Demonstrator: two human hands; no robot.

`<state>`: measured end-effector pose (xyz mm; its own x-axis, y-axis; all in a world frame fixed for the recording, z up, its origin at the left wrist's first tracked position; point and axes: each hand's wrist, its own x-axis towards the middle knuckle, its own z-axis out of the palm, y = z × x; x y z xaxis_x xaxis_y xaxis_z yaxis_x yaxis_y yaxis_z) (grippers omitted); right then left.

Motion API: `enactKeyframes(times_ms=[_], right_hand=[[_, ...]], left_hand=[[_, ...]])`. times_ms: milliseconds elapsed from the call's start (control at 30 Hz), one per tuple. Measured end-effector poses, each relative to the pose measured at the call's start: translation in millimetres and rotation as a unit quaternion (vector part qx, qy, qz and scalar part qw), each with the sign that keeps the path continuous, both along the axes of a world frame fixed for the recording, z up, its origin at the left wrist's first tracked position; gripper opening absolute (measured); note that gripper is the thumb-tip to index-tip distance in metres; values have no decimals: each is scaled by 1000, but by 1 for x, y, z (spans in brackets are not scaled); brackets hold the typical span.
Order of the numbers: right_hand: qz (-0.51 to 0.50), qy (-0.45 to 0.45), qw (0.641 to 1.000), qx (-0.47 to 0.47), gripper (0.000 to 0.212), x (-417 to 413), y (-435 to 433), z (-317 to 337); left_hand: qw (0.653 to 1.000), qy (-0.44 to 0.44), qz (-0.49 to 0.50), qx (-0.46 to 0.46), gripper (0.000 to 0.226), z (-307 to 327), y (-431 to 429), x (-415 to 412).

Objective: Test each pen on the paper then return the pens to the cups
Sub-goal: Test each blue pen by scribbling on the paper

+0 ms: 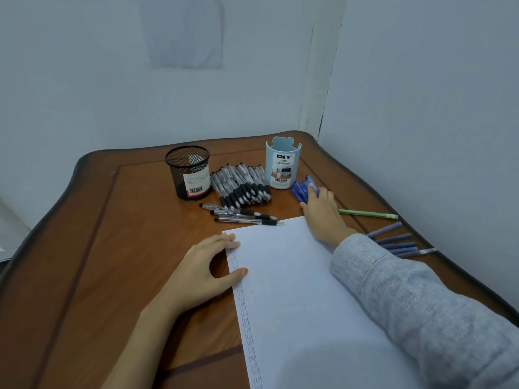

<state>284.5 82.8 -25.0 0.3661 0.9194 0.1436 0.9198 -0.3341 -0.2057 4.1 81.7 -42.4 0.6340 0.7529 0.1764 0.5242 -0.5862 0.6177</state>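
Since the paper (295,290) would slide while writing, I've got my left hand (205,265) flat on its left edge, fingers spread. Right hand (323,211) is on the blue pens (300,188) by the blue cup (283,167) near the counter's far right corner; can't tell if its fingers grip one.

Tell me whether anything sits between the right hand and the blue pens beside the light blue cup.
Nothing visible does. The fingers of the right hand touch the blue pens, which lie on the table just right of the light blue cup.
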Motion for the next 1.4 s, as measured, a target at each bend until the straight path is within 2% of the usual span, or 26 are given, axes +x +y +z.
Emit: enactKeyframes(times_ms=[233, 300, 367, 467, 567, 767, 833, 967, 1033, 1100, 1133, 1167, 1200, 1233, 1267, 1300, 1333, 1367, 1400], right_hand=[[20, 66, 997, 34, 54, 10, 2, 0], [32, 80, 993, 82, 45, 13, -6, 3], [13, 48, 990, 132, 37, 25, -16, 9], [-50, 2, 995, 82, 42, 57, -27, 16], [-52, 5, 998, 26, 38, 79, -35, 13], [-38, 5, 996, 82, 20, 81, -45, 12], [-22, 36, 992, 117, 18, 78, -49, 15], [75, 148, 958, 235, 20, 50, -57, 38], [125, 167, 942, 265, 30, 30, -59, 54], [157, 192, 929, 277, 28, 9, -57, 67], [159, 260, 912, 274, 31, -1, -56, 72], [151, 379, 874, 265, 38, -12, -55, 77], [145, 518, 806, 247, 44, -23, -54, 81], [145, 638, 722, 226, 48, -33, -52, 82], [144, 721, 644, 212, 48, -41, -49, 81], [142, 764, 596, 202, 45, -48, -45, 77], [138, 781, 577, 195, 39, -56, -40, 73], [130, 780, 582, 189, 32, -63, -36, 67], [118, 765, 606, 183, 25, -70, -32, 61]], left_hand=[[1000, -15, -2, 3, 67, 0, -1, 0], [1000, -11, -2, 1, 67, 0, 0, -1], [1000, -10, -4, -2, 67, 0, 0, -1], [1000, -10, -1, -11, 67, 1, 0, -1], [1000, -16, -5, -10, 71, 2, 0, -1], [1000, -12, -3, -9, 79, 3, -1, 0], [1000, -11, 0, -13, 82, 2, -1, 0], [1000, -8, 9, -16, 67, 5, -3, 3], [1000, -3, 6, -9, 71, 6, -4, 3], [1000, -3, 7, -8, 74, 6, -5, 2], [1000, -4, 8, -11, 70, 7, -5, 1], [1000, -7, 10, -14, 65, 7, -6, 1], [1000, -12, 14, -15, 59, 8, -7, 1], [1000, -21, 20, -11, 51, 9, -7, 2], [999, -32, 30, 2, 44, 9, -7, 2], [998, -40, 43, 20, 38, 9, -7, 2], [997, -40, 56, 38, 36, 8, -6, 2], [996, -31, 67, 51, 35, 8, -5, 2], [995, -20, 74, 58, 36, 7, -4, 2]])
